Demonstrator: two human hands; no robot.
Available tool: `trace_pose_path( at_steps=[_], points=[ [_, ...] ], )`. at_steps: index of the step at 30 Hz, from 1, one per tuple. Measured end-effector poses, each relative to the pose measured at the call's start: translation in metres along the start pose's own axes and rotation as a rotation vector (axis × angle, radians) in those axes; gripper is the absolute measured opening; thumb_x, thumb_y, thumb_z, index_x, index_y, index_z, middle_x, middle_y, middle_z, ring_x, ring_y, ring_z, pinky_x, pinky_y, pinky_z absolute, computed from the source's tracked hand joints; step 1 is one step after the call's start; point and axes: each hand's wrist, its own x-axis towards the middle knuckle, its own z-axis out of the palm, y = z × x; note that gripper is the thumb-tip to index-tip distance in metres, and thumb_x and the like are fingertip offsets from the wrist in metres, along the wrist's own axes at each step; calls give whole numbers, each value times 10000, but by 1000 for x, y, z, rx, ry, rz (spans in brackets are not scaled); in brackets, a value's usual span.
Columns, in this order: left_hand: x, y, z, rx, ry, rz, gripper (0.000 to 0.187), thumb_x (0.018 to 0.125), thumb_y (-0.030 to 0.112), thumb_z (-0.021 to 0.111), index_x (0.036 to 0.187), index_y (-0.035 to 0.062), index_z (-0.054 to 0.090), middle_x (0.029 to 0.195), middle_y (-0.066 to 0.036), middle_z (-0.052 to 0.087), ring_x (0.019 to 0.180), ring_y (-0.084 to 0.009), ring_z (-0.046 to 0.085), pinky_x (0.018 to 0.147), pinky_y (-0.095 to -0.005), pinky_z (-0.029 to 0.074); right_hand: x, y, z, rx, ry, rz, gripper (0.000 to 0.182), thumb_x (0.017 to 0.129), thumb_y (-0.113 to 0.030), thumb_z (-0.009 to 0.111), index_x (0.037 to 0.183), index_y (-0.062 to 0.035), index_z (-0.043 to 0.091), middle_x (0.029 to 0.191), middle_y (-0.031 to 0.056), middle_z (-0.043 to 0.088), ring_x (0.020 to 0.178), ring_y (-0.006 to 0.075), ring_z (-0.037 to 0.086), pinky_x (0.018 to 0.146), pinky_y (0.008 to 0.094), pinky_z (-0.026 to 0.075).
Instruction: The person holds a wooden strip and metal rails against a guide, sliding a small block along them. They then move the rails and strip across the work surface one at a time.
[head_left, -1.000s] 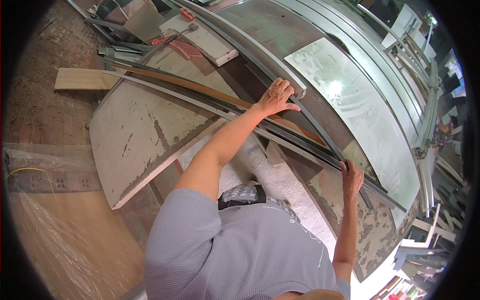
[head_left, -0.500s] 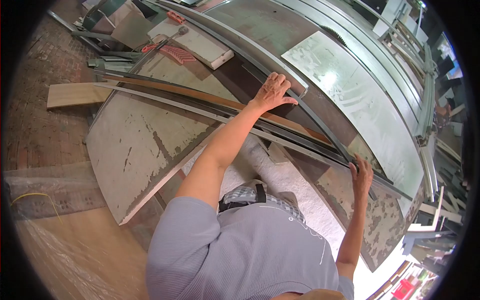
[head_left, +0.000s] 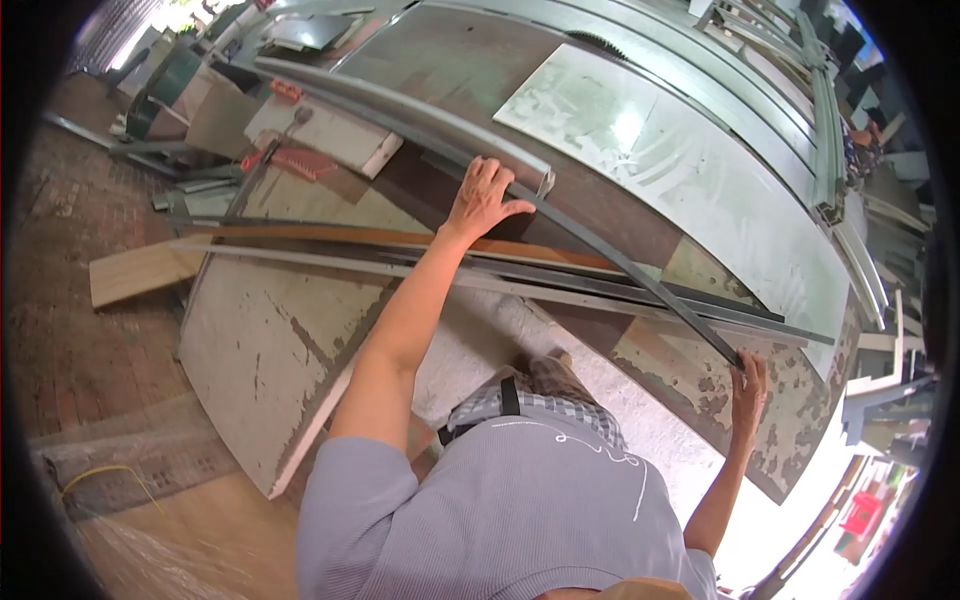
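Observation:
A long dark metal bar slants across the worktable. My left hand is closed over its middle stretch, with the fingers curled across and the thumb stretched along the near side. At the bar's right end, my right hand pinches the tip between thumb and fingers. Just beyond my left hand lies a light grey metal profile. Below the bar, an orange-brown strip and several dark and light grey profiles lie crosswise, and the bar passes over them.
A white-smeared sheet covers the far right tabletop, with a toothed saw blade behind it. Further left are a pale block and red-handled tools. A wooden board juts out leftward. Plastic film lies lower left.
My right hand has moved outward to the bar's right end, which now lies clear past the crosswise profiles. My left hand stays on the bar. The whole view has shifted.

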Motion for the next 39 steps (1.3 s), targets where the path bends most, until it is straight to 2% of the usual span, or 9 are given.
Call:
trace_pose_path(
  at_steps=[5, 9, 14, 18, 20, 25, 36, 38, 39],
  points=[
    [2, 3, -3, -13, -106, -61, 568, 684, 566, 628, 873, 51, 483, 889, -119, 416, 897, -330, 421, 858, -413, 385, 8, -1, -5, 71, 0, 6, 315, 759, 42, 595, 1063, -40, 571, 951, 116, 532, 876, 285, 537, 761, 348, 423],
    [0, 2, -1, 1, -93, -64, 611, 681, 573, 628, 938, 46, 454, 908, -125, 422, 923, -332, 421, 914, -431, 361, 15, 4, -6, 33, 2, -57, 297, 759, 48, 595, 1044, -36, 578, 938, 118, 529, 861, 281, 537, 748, 345, 427],
    [4, -1, -3, 6, -120, -96, 598, 686, 563, 631, 931, 49, 450, 911, -127, 419, 929, -338, 420, 928, -426, 350, 29, 4, -5, 25, 19, -40, 284, 759, 39, 603, 1024, -64, 597, 903, 102, 526, 825, 259, 555, 696, 354, 435],
    [2, -14, -6, 51, -133, -85, 578, 699, 546, 634, 928, 48, 449, 917, -127, 414, 938, -328, 411, 910, -415, 356, 37, -3, 0, 93, 14, -45, 291, 748, 38, 613, 1018, -68, 599, 893, 101, 531, 813, 257, 560, 690, 356, 440],
    [1, -21, -9, 47, -154, -111, 566, 704, 535, 637, 928, 50, 450, 921, -127, 412, 950, -325, 407, 906, -410, 362, 42, -8, 7, 144, 17, -119, 303, 735, 32, 626, 1018, -72, 600, 889, 99, 532, 803, 260, 561, 681, 348, 446],
    [4, -41, -14, 43, -170, -168, 553, 701, 512, 653, 944, 57, 454, 936, -123, 414, 961, -327, 408, 887, -410, 382, 59, -21, 14, 79, -6, -189, 314, 726, 31, 634, 1019, -76, 601, 891, 92, 526, 803, 251, 558, 686, 337, 449],
    [0, -86, -19, 15, -105, -157, 568, 697, 546, 638, 923, 62, 444, 925, -118, 403, 936, -314, 400, 859, -409, 389, 80, -48, 31, 31, -15, -198, 304, 745, 9, 630, 1038, -70, 603, 895, 83, 514, 815, 242, 543, 690, 346, 444],
    [-2, -98, -22, 36, -144, -155, 570, 698, 542, 641, 921, 59, 437, 925, -120, 399, 935, -314, 400, 857, -407, 388, 81, -65, 34, 93, -63, -114, 301, 752, 7, 626, 1043, -66, 602, 901, 87, 512, 817, 244, 544, 691, 350, 443],
    [-3, -104, -24, 37, -142, -163, 570, 698, 542, 641, 921, 59, 437, 925, -120, 399, 935, -314, 400, 857, -407, 388, 83, -68, 37, 89, -51, -140, 294, 760, 1, 623, 1046, -64, 601, 904, 91, 511, 815, 240, 547, 685, 349, 442]
  ],
)
